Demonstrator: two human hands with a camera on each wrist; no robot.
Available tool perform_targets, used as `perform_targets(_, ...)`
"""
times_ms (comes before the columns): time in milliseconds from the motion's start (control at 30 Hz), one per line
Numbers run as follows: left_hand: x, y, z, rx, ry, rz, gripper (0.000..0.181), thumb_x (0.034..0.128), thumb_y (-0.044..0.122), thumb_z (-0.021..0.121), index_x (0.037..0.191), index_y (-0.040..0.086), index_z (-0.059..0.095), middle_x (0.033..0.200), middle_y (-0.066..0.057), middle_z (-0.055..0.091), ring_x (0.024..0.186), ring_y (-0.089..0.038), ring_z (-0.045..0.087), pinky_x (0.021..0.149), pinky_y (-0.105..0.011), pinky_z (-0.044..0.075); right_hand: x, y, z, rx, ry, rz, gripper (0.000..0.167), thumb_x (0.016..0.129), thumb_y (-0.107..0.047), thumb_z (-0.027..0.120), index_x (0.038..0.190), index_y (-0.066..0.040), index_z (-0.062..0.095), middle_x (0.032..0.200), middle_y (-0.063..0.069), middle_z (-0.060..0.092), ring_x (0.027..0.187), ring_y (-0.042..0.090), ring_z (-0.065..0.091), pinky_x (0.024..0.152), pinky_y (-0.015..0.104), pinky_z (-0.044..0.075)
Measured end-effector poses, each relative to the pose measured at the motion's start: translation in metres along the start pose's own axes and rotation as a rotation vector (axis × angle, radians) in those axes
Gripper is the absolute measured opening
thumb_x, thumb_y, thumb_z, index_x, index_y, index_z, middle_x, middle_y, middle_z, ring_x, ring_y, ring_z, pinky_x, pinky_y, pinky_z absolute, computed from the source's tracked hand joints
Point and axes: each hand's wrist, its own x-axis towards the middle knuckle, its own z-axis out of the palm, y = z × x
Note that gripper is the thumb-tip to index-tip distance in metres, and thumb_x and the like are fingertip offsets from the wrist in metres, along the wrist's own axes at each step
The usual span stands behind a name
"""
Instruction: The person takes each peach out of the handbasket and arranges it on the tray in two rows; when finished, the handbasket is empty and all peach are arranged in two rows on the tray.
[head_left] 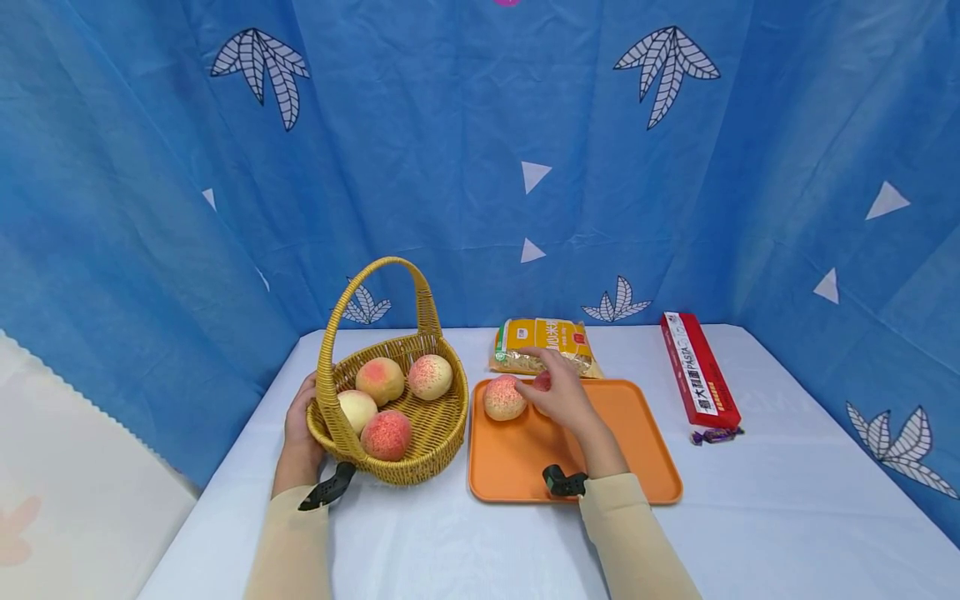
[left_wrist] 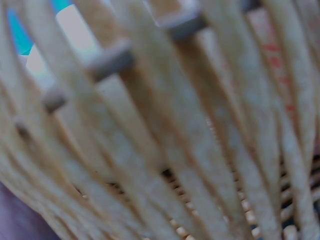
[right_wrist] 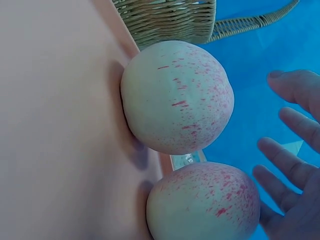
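My left hand [head_left: 300, 417] grips the left side of a wicker basket [head_left: 442, 446], which holds several peaches [head_left: 386, 435]; woven strands of the basket [left_wrist: 165, 115] fill the left wrist view. My right hand [head_left: 558, 396] is over an orange tray [head_left: 622, 433], its fingers spread beside two peaches. One pale, red-speckled peach [head_left: 505, 397] lies at the tray's left; the other [head_left: 542, 382] is partly hidden behind the hand. In the right wrist view the fingers of the right hand [right_wrist: 295, 150] are apart from the upper peach [right_wrist: 177, 97] and near the lower peach [right_wrist: 205, 205].
Behind the tray lies a yellow food packet [head_left: 551, 335]. A red pasta box [head_left: 700, 367] stands to the right, with a purple wrapped candy [head_left: 717, 436] at its front end. The basket's tall handle [head_left: 330, 333] arches above it. A blue curtain hangs behind.
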Motion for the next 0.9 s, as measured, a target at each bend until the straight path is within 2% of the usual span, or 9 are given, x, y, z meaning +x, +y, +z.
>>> perform_targets(133, 0.0, -0.001, -0.001, 0.006, -0.004, 0.019, 0.042, 0.1037, 0.009, 0.026, 0.125, 0.028, 0.057, 0.13, 0.013, 0.051, 0.126, -0.007, 0.041, 0.101, -0.017, 0.038, -0.001, -0.001, 0.0, 0.0, -0.004, -0.01, 0.056, 0.09, -0.028, 0.075, 0.14, -0.024, 0.051, 0.136, 0.008, 0.054, 0.116, 0.034, 0.05, 0.099, 0.046, 0.049)
perform_targets(233, 0.0, 0.0, -0.001, 0.013, -0.009, 0.027, 0.041, 0.1038, 0.01, 0.026, 0.123, 0.029, 0.057, 0.128, 0.014, 0.052, 0.125, -0.007, 0.042, 0.101, -0.017, 0.039, -0.001, -0.003, 0.0, -0.001, -0.01, -0.015, 0.056, 0.09, -0.027, 0.075, 0.141, -0.024, 0.051, 0.134, 0.007, 0.054, 0.107, 0.033, 0.053, 0.09, 0.041, 0.05)
perform_targets(333, -0.001, 0.0, 0.0, 0.011, -0.007, 0.021, 0.042, 0.1039, 0.008, 0.025, 0.125, 0.028, 0.056, 0.129, 0.013, 0.05, 0.125, -0.007, 0.041, 0.101, -0.017, 0.038, -0.001, -0.004, 0.001, -0.004, -0.013, -0.021, 0.056, 0.09, -0.027, 0.075, 0.141, -0.024, 0.051, 0.134, 0.006, 0.054, 0.104, 0.033, 0.055, 0.086, 0.04, 0.051)
perform_targets(467, -0.001, 0.001, 0.002, 0.011, 0.009, 0.006, 0.044, 0.1038, 0.007, 0.023, 0.127, 0.027, 0.053, 0.132, 0.011, 0.047, 0.125, -0.008, 0.04, 0.1, -0.017, 0.038, -0.002, -0.006, 0.002, -0.001, -0.02, -0.028, 0.056, 0.09, -0.026, 0.075, 0.14, -0.025, 0.051, 0.135, 0.006, 0.054, 0.108, 0.034, 0.053, 0.089, 0.042, 0.051)
perform_targets(667, -0.001, 0.0, 0.003, 0.01, 0.015, -0.002, 0.042, 0.1046, 0.008, 0.023, 0.129, 0.027, 0.052, 0.131, 0.011, 0.047, 0.123, -0.008, 0.041, 0.098, -0.016, 0.04, -0.003, -0.011, 0.003, 0.012, -0.041, -0.04, 0.055, 0.09, -0.027, 0.074, 0.141, -0.024, 0.052, 0.134, 0.004, 0.054, 0.093, 0.035, 0.053, 0.075, 0.034, 0.046)
perform_targets(733, -0.001, 0.0, 0.002, 0.011, 0.012, 0.002, 0.042, 0.1045, 0.008, 0.024, 0.128, 0.027, 0.052, 0.129, 0.012, 0.049, 0.123, -0.008, 0.041, 0.098, -0.016, 0.04, -0.004, -0.012, 0.004, 0.012, -0.042, -0.049, 0.055, 0.09, -0.026, 0.074, 0.141, -0.023, 0.052, 0.136, 0.005, 0.054, 0.095, 0.035, 0.053, 0.078, 0.035, 0.046)
perform_targets(800, -0.001, -0.001, 0.001, 0.011, 0.007, 0.011, 0.042, 0.1044, 0.009, 0.024, 0.126, 0.028, 0.054, 0.127, 0.013, 0.05, 0.123, -0.008, 0.041, 0.098, -0.016, 0.04, -0.004, -0.012, 0.004, 0.005, -0.041, -0.056, 0.055, 0.09, -0.027, 0.074, 0.141, -0.023, 0.052, 0.138, 0.007, 0.054, 0.105, 0.034, 0.054, 0.088, 0.039, 0.049)
perform_targets(900, -0.001, -0.002, 0.0, 0.02, -0.004, 0.029, 0.042, 0.1042, 0.009, 0.024, 0.123, 0.029, 0.055, 0.126, 0.013, 0.052, 0.122, -0.008, 0.043, 0.098, -0.016, 0.04, -0.004, -0.011, 0.006, 0.004, -0.045, -0.064, 0.056, 0.09, -0.027, 0.075, 0.141, -0.022, 0.052, 0.141, 0.007, 0.053, 0.122, 0.034, 0.051, 0.102, 0.048, 0.048)
